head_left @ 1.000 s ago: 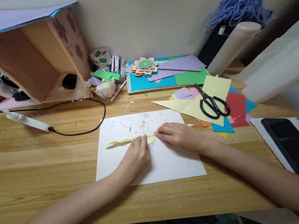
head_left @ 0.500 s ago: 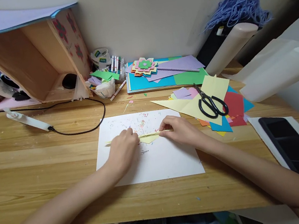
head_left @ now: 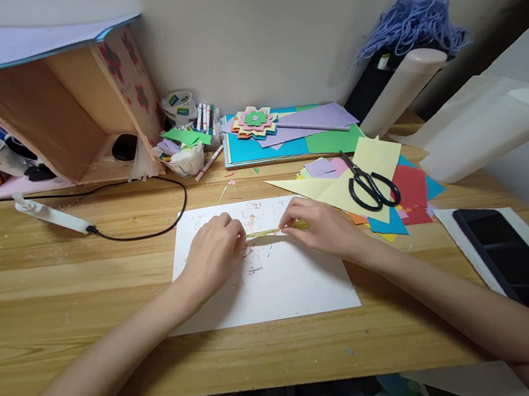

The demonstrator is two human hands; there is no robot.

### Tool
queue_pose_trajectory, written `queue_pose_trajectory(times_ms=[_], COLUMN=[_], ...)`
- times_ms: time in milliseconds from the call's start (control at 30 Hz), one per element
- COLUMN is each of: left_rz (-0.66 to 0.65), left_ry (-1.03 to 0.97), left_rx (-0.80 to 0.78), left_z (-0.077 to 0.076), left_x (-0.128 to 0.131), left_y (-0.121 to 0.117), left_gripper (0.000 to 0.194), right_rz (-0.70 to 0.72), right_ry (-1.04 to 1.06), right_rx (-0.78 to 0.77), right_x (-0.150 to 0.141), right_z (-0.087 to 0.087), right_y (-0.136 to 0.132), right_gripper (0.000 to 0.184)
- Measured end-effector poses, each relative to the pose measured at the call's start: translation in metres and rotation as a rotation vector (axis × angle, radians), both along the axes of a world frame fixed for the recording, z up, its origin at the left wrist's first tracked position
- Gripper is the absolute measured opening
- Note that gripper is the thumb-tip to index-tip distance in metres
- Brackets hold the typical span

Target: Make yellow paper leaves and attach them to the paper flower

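We see the yellow paper (head_left: 263, 232) as a thin, pale strip, nearly straight and with its long edge toward us; its outer parts are hidden by the fingers. It is above the middle of a white sheet (head_left: 305, 289). The left hand (head_left: 217, 250) and the right hand (head_left: 317, 228) stand apart from each other, and each pinches this paper between its fingertips.

The white sheet lies on a wooden tabletop (head_left: 97, 287) with visible grain, and small coloured marks are scattered over it. Behind we see a plain grey wall (head_left: 241, 33). Black-handled scissors (head_left: 371, 187) rest upon coloured papers at the right.

At the back, a small white tub (head_left: 188, 165) holds green and purple paper pieces. Beside it, an open wooden box (head_left: 132, 91) stands, with flowers on its side and a dark round object inside.
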State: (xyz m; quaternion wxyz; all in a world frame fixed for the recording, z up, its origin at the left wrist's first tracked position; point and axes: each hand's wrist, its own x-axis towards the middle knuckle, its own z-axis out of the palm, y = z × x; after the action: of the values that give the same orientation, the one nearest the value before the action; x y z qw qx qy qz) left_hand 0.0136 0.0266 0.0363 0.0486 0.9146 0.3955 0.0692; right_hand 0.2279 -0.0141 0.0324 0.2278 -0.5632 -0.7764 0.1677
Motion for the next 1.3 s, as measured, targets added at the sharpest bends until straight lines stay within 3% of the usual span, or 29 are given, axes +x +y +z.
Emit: queue_pose_trajectory(times_ms=[100,167,333,633,800,1033,1167,1300], left_rz=[-0.028,-0.06,-0.041,0.08,0.13,0.245,0.281,0.27], left_ry=[0.036,0.086,0.202,-0.045,-0.079,-0.162,-0.207,-0.203], left_rx=[0.202,0.228,0.084,-0.119,-0.201,-0.575,-0.564,-0.404], left_z=[0.001,-0.002,-0.01,-0.015,-0.014,-0.013,-0.014,-0.015], left_x=[0.004,0.005,0.005,0.002,0.003,0.0,0.0,0.001], left_y=[-0.009,-0.013,-0.017,-0.004,0.002,0.021,0.021,0.015], left_gripper=[0.014,0.015,0.016,0.018,0.017,0.015,0.013,0.01], right_rz=[-0.025,-0.015,0.049,0.009,-0.021,-0.022,0.043,0.096], right_ry=[-0.051,-0.091,-0.101,0.06,0.048,0.09,0.058,-0.013], right_rx=[0.081,0.089,0.001,-0.193,-0.196,-0.185,-0.096,0.005], right_x=[0.001,0.001,0.004,0.011,0.009,0.01,0.011,0.011], right_z=[0.001,-0.003,-0.014,-0.011,-0.016,-0.022,-0.023,-0.025], right_y=[-0.002,-0.002,0.002,0.012,0.013,0.014,0.014,0.014], right_gripper=[0.012,0.012,0.014,0.009,0.009,0.007,0.005,0.004])
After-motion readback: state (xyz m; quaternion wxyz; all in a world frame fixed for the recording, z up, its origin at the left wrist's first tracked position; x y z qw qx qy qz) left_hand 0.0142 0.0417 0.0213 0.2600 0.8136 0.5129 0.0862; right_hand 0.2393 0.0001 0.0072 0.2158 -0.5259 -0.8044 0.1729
